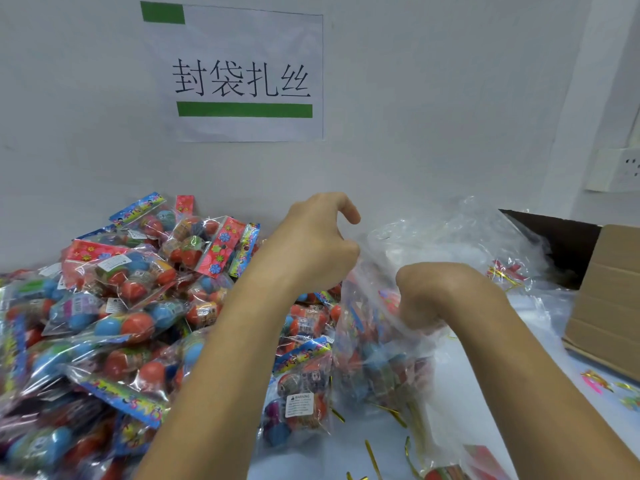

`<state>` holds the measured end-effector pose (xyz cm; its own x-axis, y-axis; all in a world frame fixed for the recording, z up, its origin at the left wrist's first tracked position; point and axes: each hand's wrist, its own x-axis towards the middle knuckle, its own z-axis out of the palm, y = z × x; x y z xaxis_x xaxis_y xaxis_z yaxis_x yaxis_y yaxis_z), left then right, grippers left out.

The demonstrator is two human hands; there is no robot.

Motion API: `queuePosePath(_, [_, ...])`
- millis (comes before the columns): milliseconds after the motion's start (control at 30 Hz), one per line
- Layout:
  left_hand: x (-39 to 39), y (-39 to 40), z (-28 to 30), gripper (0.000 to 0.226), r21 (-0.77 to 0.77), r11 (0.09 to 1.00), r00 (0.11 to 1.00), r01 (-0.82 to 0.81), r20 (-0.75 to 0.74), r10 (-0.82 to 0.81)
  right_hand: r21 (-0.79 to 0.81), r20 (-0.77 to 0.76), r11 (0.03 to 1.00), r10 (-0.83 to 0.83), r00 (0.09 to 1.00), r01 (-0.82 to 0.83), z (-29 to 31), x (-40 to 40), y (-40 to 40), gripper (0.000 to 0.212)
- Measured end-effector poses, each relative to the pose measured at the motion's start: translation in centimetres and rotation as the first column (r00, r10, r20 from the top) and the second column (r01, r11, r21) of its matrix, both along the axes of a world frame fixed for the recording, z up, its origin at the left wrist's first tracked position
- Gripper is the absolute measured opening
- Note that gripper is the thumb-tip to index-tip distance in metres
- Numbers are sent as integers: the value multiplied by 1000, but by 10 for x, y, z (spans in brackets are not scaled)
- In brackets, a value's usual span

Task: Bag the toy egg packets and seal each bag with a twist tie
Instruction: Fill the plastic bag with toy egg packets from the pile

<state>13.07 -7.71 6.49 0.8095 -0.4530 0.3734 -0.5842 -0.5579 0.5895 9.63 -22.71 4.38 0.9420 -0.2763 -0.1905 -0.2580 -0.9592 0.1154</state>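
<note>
Centre right, above the pale tabletop (467, 393): clear crinkled plastic bag (374, 344), already loaded with colourful toy egg packets, held upright between both hands. Right hand (420, 296) curled tight around the gathered film near the bag's neck; left hand (311, 247) beside it, fingers bent and seemingly pinching the bag's upper edge, though the exact contact is hidden behind the knuckles. Loose heap of toy egg packets (114, 306), orange and blue eggs under printed card headers, spread across the left half of the table, touching the bag's lower left side. Gold metallic twist ties (372, 455) scattered on the table just below the bag. Brown cardboard box (609, 299) at far right; stack of spare clear bags (460, 237) behind the hands.

Likely step: closing the neck before tying. Advisable: gather all film evenly into one narrow bunch, press out trapped air, keep the right-hand grip low against the contents so packets cannot slip, then free the left hand to fetch a tie. Risk: thin film tearing if twisted too hard.
</note>
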Motion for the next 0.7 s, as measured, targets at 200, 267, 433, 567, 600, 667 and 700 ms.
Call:
queuePosePath(200, [-1,-2,-2,36,30,999,1000,-13,9,13,76,96,996,-46,994,39,0,1,-9,15])
queuePosePath(267, [0,0,-1,33,29,999,999,-31,13,30,118,151,991,-79,985,61,2,0,-15,23])
queuePosePath(433, [-1,0,0,33,30,999,999,-41,11,41,117,429,991,-114,896,70,8,0,-21,33])
queuePosePath(567, [-1,0,0,32,36,998,999,-51,5,50,117,219,990,-103,970,79,6,-3,-17,40])
queuePosePath(600, [-1,-1,0,32,40,998,999,-50,2,50,116,193,990,-99,976,78,6,-5,-15,35])
queuePosePath(667, [-1,-1,0,32,40,998,999,-51,-1,51,140,233,988,-90,968,58,10,-7,-15,18])
queuePosePath(700, [-1,-1,0,32,35,998,999,-52,-2,53,155,283,987,-81,956,38,13,-8,-15,11])
